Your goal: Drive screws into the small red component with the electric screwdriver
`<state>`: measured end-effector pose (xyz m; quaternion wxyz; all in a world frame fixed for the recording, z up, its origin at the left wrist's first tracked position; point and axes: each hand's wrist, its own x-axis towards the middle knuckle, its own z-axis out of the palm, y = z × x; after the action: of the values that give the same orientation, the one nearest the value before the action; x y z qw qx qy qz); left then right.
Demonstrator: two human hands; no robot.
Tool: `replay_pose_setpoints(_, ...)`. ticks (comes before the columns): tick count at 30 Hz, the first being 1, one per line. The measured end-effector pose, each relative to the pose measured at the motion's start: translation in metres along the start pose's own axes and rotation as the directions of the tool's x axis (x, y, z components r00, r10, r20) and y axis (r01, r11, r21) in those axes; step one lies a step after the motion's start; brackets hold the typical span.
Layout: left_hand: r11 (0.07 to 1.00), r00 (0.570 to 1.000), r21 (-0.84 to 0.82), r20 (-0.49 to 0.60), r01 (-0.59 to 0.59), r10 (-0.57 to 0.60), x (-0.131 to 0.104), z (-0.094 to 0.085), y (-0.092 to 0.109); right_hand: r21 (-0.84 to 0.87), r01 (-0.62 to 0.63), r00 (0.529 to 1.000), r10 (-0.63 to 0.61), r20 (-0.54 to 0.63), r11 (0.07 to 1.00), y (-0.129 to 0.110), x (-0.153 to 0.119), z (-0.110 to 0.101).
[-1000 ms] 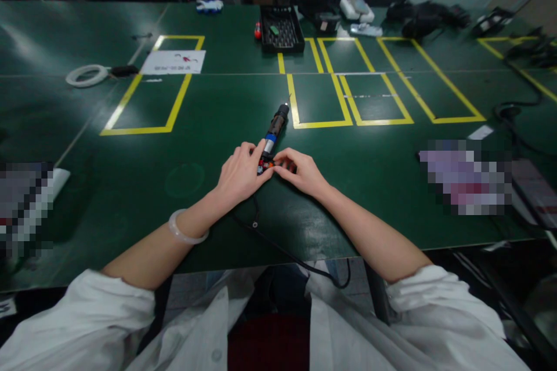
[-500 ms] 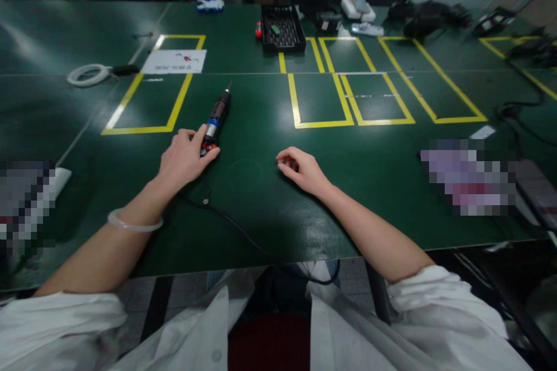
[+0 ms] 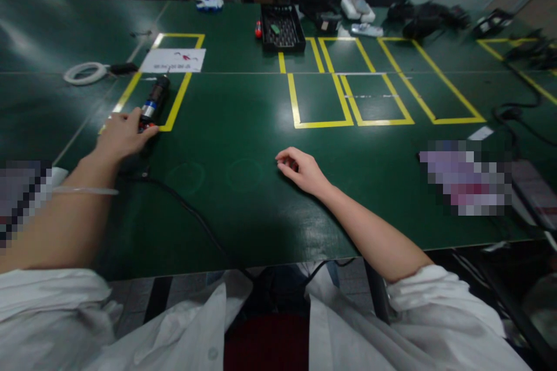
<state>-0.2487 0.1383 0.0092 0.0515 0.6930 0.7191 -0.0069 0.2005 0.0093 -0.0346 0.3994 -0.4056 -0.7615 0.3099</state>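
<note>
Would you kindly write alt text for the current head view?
A person's left hand grips a corded power tool over a yellow-taped outline on a green table; the right hand, loosely curled, is well apart from it.

Screwdriver (image 3: pixel 154 98) (rear end partly hidden)

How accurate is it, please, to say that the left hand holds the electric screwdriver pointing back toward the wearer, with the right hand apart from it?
Not quite: the head view shows the electric screwdriver in the left hand pointing forward, not back; the right hand is apart from it.
</note>
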Motion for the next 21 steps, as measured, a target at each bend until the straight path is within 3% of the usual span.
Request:
replay_pose_setpoints(4, 0.997, 0.983, 0.061, -0.180, 0.054, -0.042, -0.009, 0.002, 0.001, -0.015, -0.022, 1.000, 0.022, 0.013, 1.000, -0.002, 0.000, 0.000)
replay_pose_setpoints(7, 0.997, 0.967, 0.039, -0.250, 0.060, -0.048, -0.022, 0.004, 0.012, -0.023, -0.033, 0.999, 0.033, 0.017, 0.999, -0.002, 0.001, 0.000)
replay_pose_setpoints(13, 0.994, 0.971, 0.048, -0.225, 0.096, -0.083, -0.032, 0.004, 0.029, -0.021, -0.027, 1.000, 0.027, 0.015, 0.999, -0.001, 0.001, 0.001)
replay_pose_setpoints(18, 0.991, 0.962, 0.026, -0.246, 0.133, -0.122, -0.028, 0.005, 0.030, -0.016, -0.015, 1.000, 0.015, 0.016, 1.000, 0.001, 0.001, 0.002)
replay_pose_setpoints(21, 0.978, 0.953, -0.052, -0.223, 0.200, -0.207, -0.023, 0.003, 0.028, -0.024, -0.022, 0.999, 0.023, 0.022, 0.999, 0.001, 0.001, 0.002)
